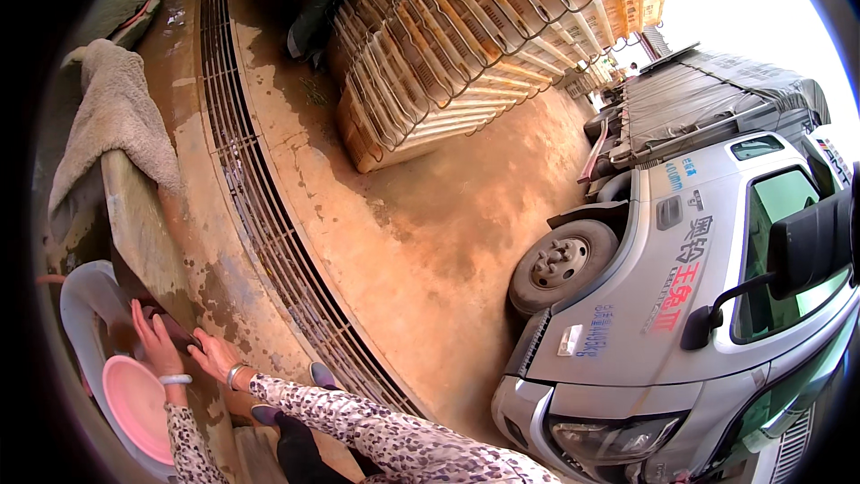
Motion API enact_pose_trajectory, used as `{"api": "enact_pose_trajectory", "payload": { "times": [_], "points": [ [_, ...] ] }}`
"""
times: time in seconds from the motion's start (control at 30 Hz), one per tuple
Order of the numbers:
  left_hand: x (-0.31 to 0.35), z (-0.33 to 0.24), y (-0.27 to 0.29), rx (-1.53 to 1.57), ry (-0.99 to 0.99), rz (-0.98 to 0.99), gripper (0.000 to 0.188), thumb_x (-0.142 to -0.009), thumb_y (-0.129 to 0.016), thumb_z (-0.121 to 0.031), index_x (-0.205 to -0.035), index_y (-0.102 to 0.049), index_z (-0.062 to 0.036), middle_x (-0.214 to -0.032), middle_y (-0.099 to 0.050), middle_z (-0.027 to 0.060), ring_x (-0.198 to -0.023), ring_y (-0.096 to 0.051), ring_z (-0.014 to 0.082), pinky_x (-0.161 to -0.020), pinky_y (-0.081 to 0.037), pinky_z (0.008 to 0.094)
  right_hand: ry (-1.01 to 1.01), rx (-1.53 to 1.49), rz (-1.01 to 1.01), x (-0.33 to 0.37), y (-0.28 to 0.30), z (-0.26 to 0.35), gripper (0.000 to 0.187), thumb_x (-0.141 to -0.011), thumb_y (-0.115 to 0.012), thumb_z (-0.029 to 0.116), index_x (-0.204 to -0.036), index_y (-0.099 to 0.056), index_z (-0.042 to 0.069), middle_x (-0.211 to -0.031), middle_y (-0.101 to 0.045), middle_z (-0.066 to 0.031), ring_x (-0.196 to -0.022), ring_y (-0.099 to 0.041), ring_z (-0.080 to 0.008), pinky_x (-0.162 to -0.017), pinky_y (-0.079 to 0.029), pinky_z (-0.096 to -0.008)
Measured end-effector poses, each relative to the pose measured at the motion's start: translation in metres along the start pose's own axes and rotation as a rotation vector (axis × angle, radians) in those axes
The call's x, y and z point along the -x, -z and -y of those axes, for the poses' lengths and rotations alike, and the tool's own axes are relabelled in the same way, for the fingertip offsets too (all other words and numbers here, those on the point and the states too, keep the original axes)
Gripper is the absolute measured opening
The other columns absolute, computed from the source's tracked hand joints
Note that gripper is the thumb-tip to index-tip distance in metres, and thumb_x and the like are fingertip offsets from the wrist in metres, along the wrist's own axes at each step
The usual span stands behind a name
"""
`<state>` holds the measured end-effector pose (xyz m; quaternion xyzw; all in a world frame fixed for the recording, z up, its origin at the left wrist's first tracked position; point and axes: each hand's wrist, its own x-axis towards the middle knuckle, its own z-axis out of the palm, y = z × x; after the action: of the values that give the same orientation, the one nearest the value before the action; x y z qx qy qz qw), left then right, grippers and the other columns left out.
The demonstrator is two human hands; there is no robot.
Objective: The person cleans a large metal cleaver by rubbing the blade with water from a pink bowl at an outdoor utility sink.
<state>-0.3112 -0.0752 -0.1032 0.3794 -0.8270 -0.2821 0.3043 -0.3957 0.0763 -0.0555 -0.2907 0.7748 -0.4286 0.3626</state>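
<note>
My left hand (158, 349), with a white bracelet at the wrist, stretches its fingers over a dark, narrow thing (170, 326) at the lower left. The kind of that thing cannot be made out. Close beside it on the right, my right hand (214, 356), with a silver bangle, has its fingers bent at the end of the dark thing. What it grips is mostly hidden. Under and left of my left hand, a pink basin (134, 399) sits inside a larger pale blue-grey tub (79, 298). A long wooden board (143, 224) runs up from my hands.
A beige towel (116, 116) drapes over the board's far end. A metal drain grate (260, 188) curves along the wet concrete floor. Tall stacked plastic crates (448, 45) stand beyond it. A silver truck (645, 287) is parked at the right. My shoes show near the grate.
</note>
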Motion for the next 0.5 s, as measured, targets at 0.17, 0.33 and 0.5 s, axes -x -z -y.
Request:
{"api": "enact_pose_trajectory", "payload": {
  "times": [0.17,0.33,0.5],
  "points": [
    [0.058,-0.056,0.025,0.592,0.476,-0.046,0.053,-0.099,-0.055,-0.024,-0.143,-0.041,0.0016,-0.136,-0.051,0.0213,-0.117,-0.055,0.0322,-0.1,-0.043,0.042,0.444,0.339,-0.15,0.037,0.011,0.016,0.022,-0.086,-0.061,0.015,-0.102,-0.051,0.003,-0.082,-0.061,-0.0161,-0.078,-0.063,-0.0354,-0.067,-0.049,-0.0442],
    [0.074,-0.094,0.049,1.05,0.633,-0.197,0.04,-0.096,-0.06,-0.017,-0.128,-0.05,0.004,-0.122,-0.059,0.0169,-0.104,-0.06,0.0267,-0.088,-0.051,0.0389,0.545,0.479,-0.106,0.069,0.011,0.021,0.029,-0.077,-0.065,0.012,-0.101,-0.053,0.001,-0.083,-0.06,-0.0145,-0.08,-0.063,-0.033,-0.068,-0.048,-0.0413],
    [0.095,-0.072,0.063,1.247,0.761,-0.151,0.041,-0.093,-0.061,-0.01,-0.13,-0.048,0.0039,-0.125,-0.057,0.0165,-0.107,-0.06,0.027,-0.093,-0.051,0.0398,0.433,0.435,0.065,0.105,0.026,0.015,0.081,-0.072,-0.071,0.01,-0.142,-0.031,-0.001,-0.09,-0.06,-0.0189,-0.078,-0.065,-0.035,-0.063,-0.052,-0.0431]
  ]
}}
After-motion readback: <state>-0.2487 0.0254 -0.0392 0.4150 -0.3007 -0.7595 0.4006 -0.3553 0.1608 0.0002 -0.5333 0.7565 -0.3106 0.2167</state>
